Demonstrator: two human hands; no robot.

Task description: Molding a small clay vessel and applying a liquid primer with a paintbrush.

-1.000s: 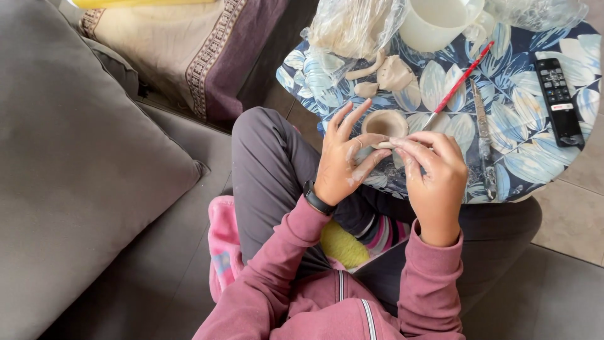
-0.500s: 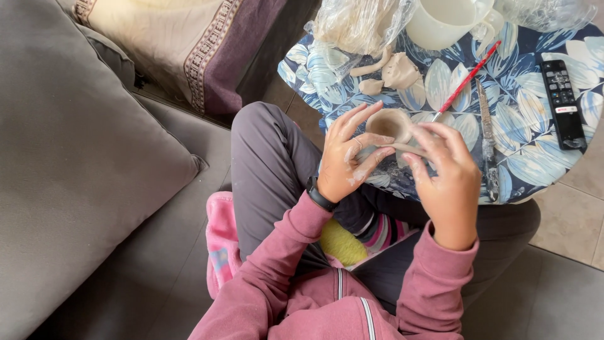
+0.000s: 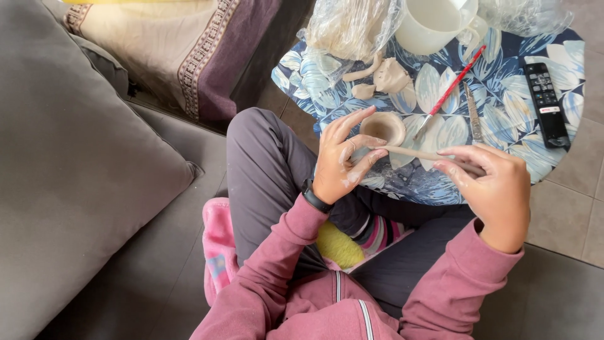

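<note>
Floral table [image 3: 503, 94] carries a small clay cup [image 3: 382, 128]; left hand [image 3: 343, 160] and right hand [image 3: 494, 182] pinch a clay coil [image 3: 418, 153] (probably soft), just beside the cup.

Clay pot [image 3: 384, 128] matt, rough; clay coil [image 3: 418, 153] smooth; plastic bag [image 3: 352, 25] glossy; tablecloth [image 3: 503, 94] sheeny.
</note>
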